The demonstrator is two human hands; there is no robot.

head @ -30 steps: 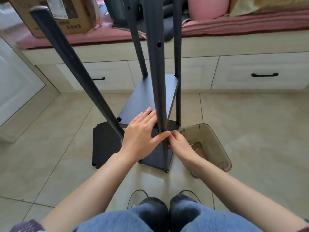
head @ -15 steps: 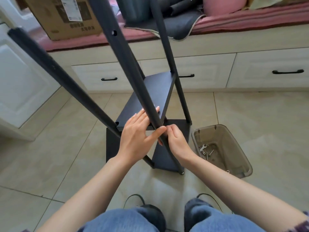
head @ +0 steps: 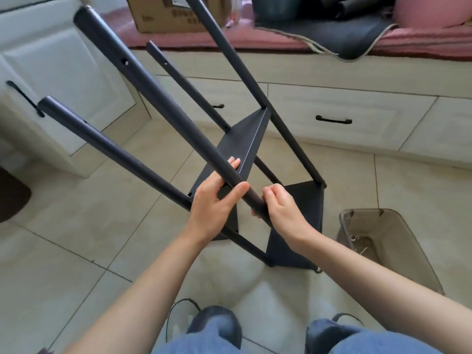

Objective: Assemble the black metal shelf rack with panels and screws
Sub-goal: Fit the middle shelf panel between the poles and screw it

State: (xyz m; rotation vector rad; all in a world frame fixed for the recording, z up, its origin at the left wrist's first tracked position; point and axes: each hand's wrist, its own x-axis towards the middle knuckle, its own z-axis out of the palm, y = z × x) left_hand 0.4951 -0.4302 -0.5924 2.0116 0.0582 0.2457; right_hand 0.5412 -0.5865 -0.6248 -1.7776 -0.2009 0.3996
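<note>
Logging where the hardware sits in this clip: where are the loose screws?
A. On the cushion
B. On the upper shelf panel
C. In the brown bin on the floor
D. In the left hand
C: small metal screws lie at the bottom of the bin beside the rack.

The black metal shelf rack [head: 245,154] is standing partly assembled on the tiled floor, tilting so that its four round poles are leaning toward the upper left. Two flat black panels are sitting between the poles, an upper panel [head: 237,146] near the middle and a lower panel [head: 298,226] at the near right. A screw hole is showing in the nearest pole [head: 158,98].
</note>
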